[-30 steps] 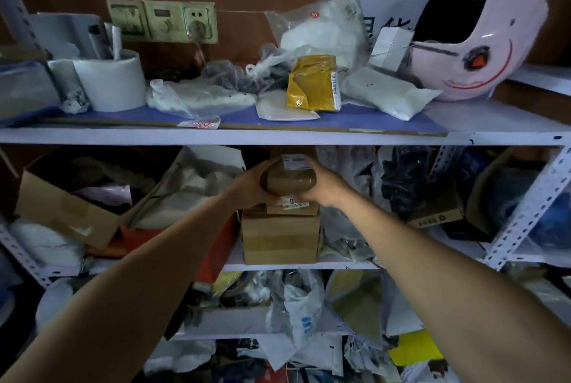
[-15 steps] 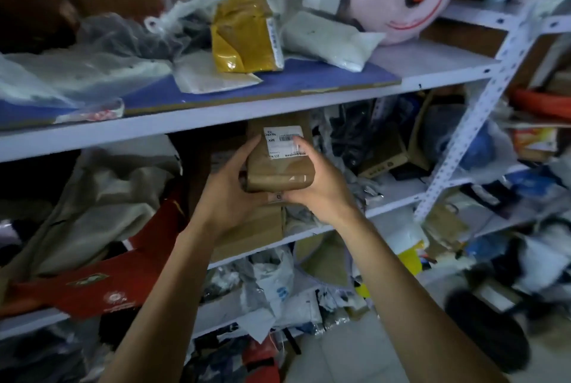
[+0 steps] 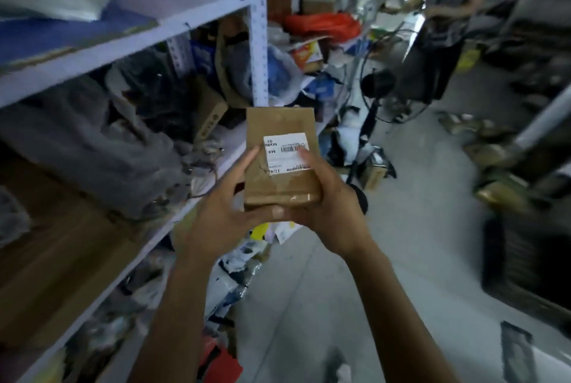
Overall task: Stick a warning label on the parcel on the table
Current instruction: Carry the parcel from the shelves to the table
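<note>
Fingers (image 3: 247, 160) round parcel (image 3: 279, 126), shelving (image 3: 258, 27) aisle.

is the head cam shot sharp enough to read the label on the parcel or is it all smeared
Head view: the brown parcel held between the left hand and right hand is the sharpest part; its white shipping label shows a barcode and "MX", the finer print unreadable. The shelves and the floor at right are streaked with motion blur; the light is dim, and straight edges bow from the wide-angle lens.
</note>
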The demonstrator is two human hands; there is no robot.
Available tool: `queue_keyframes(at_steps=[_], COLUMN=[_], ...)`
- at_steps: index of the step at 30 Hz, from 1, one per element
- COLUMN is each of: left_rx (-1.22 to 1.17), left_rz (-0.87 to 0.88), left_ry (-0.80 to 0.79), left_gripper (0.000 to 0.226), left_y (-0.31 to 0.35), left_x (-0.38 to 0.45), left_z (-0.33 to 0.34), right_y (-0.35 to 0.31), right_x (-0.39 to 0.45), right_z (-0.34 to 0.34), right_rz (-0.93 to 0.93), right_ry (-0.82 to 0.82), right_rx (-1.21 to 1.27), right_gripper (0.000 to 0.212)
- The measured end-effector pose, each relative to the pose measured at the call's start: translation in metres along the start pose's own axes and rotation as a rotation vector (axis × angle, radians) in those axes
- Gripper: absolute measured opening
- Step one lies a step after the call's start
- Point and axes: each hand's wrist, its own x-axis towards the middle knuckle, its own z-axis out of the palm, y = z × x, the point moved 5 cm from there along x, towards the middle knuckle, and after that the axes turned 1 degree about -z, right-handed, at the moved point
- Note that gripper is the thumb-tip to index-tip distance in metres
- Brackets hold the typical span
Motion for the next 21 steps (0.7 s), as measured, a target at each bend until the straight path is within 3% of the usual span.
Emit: queue_keyframes(at_steps=[3,8,21], left_rx=[-0.076,-0.151,-0.174], left_rz=[0.034,0.064,0.179], left_ry=[-0.075,-0.165,-0.497], left_gripper=[0.081,0.074,0.072], left_y=[0.013,0.044,0.116], left_x=[0.017,0.049,0.096], left_z=[0.059,0.166,0.4], right_y=[0.032,0.083,0.196], right_x=[-0.019,-0.049,-0.117], right_z=[-0.049,-0.142,-0.323], right_rz=[0.059,0.112,0.291], right_ry=[0.116,0.231,0.555], right_rx=[0.033,0.008,-0.079], right_gripper=[0.095,0.092,0.089])
